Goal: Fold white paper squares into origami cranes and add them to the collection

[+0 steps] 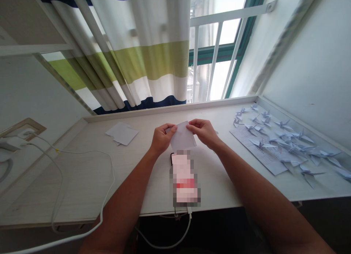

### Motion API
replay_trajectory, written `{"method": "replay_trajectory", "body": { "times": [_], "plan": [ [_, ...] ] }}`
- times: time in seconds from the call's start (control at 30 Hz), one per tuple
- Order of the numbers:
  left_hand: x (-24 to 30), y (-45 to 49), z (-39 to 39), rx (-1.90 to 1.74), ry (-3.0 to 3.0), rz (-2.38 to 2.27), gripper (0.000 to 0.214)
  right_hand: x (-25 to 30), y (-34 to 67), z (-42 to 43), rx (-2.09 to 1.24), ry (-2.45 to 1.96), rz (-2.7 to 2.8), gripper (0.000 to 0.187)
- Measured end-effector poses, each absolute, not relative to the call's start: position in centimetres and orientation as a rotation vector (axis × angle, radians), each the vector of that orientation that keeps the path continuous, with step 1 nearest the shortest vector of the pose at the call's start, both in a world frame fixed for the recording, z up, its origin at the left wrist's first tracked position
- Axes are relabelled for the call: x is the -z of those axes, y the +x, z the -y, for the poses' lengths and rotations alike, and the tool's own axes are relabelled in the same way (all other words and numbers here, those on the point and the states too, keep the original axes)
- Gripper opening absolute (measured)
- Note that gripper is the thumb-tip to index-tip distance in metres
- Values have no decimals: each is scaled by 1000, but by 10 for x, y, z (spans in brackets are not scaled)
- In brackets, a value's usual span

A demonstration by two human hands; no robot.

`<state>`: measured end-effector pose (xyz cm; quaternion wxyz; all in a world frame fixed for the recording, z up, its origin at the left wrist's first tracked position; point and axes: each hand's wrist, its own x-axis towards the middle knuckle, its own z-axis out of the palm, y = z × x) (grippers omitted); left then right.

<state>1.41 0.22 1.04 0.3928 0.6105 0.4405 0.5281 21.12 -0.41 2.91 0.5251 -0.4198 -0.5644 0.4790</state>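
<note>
White wooden desk point(85, 184), striped curtain point(156, 60), white railing point(233, 15), teal-framed window point(227, 32) bright with daylight, pale wall point(315, 74)

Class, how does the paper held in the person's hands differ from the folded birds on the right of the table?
The held paper is one broad, flattish piece; the folded birds are many, with pointed parts. The left hand and right hand pinch the held paper, while the folded birds rest untouched at the side. Both look whitish.
</note>
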Motion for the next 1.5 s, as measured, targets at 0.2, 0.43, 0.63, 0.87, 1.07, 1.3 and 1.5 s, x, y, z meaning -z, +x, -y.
{"method": "replay_trajectory", "body": {
  "times": [0.2,0.43,0.63,0.87,1.07,1.3,1.5],
  "plan": [
    [-11,14,-2,-1347,1531,-1108,34,-29,211,4,-1158,-982,1364,30],
    [-10,14,-3,-1371,1550,-1118,34,-32,212,5,-1188,-942,1356,31],
    [-8,13,-4,-1390,1537,-1106,33,-28,212,2,-1210,-900,1368,33],
    [-12,15,2,-1348,1734,-1137,30,-28,211,4,-1066,-995,1378,36],
    [-14,16,6,-1340,1830,-1171,29,-28,212,4,-1023,-1018,1389,37],
    [-13,16,4,-1448,1699,-1183,30,-31,211,6,-1138,-900,1418,34],
    [-14,17,5,-1469,1704,-1158,29,-35,214,8,-1188,-827,1476,36]
  ]
}}
